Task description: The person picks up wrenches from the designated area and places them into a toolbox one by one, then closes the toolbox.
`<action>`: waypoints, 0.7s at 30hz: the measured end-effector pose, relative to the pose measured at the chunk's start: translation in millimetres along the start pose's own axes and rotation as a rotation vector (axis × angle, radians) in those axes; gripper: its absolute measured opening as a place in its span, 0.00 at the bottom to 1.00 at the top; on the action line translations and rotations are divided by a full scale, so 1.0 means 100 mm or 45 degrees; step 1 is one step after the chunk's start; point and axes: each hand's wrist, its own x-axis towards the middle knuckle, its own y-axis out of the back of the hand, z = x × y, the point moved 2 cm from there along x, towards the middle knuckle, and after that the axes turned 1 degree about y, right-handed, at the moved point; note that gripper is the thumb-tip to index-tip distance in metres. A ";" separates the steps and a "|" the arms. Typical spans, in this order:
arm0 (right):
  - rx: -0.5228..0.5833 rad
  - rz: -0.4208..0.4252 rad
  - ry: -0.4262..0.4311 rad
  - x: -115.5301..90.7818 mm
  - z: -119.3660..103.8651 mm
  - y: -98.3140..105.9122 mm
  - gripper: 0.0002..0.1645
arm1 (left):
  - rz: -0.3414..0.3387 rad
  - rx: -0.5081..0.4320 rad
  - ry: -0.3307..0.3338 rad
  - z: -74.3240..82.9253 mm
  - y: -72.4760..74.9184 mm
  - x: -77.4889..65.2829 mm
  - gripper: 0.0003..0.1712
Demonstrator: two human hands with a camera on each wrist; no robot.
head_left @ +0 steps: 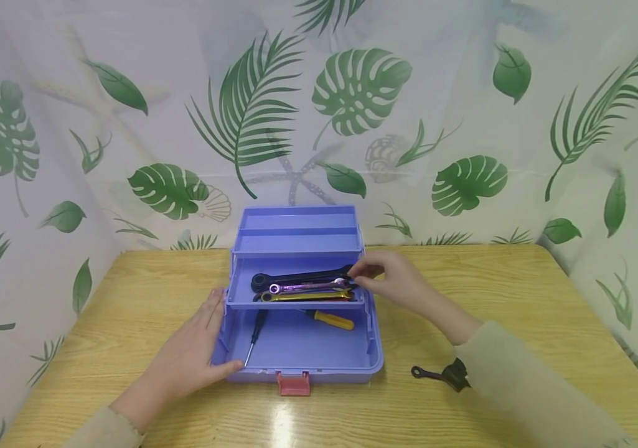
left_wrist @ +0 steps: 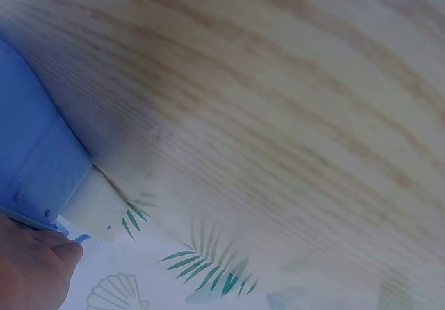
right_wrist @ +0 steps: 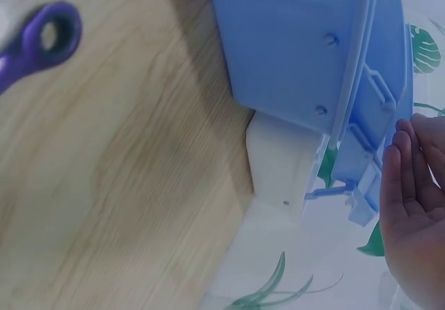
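Beige cloth sleeves [head_left: 526, 379] come nearest the camera. Beyond them, a black ring-ended wrench [head_left: 296, 277], a shiny purple metal wrench [head_left: 303, 287] and a gold-coloured wrench [head_left: 307, 297] lie close together in the raised violet-blue plastic tray [head_left: 244, 264]. At their right ends is the right hand [head_left: 394, 280], thumb and fingers bent into a narrow gap; I cannot tell whether it grips one. Crowded like this, one wrench could drag its neighbours along, and a poor hold on the tip could let it drop over the tray's front edge.

Below, in the violet-blue plastic toolbox [head_left: 376, 354], lie a yellow-handled screwdriver [head_left: 334, 320] and a dark-handled screwdriver [head_left: 257, 326], which a falling wrench might strike. The left hand [head_left: 192, 348] rests, fingers extended, against the toolbox's left side; without that brace, a tug could shift it. Outside, on the wooden table [head_left: 520, 292], a purple ring-ended wrench [head_left: 427, 374] lies near the right sleeve, which might brush it.
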 end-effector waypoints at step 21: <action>-0.070 0.041 -0.045 -0.38 0.19 0.27 0.07 | 0.016 -0.001 -0.008 0.01 0.01 -0.01 0.70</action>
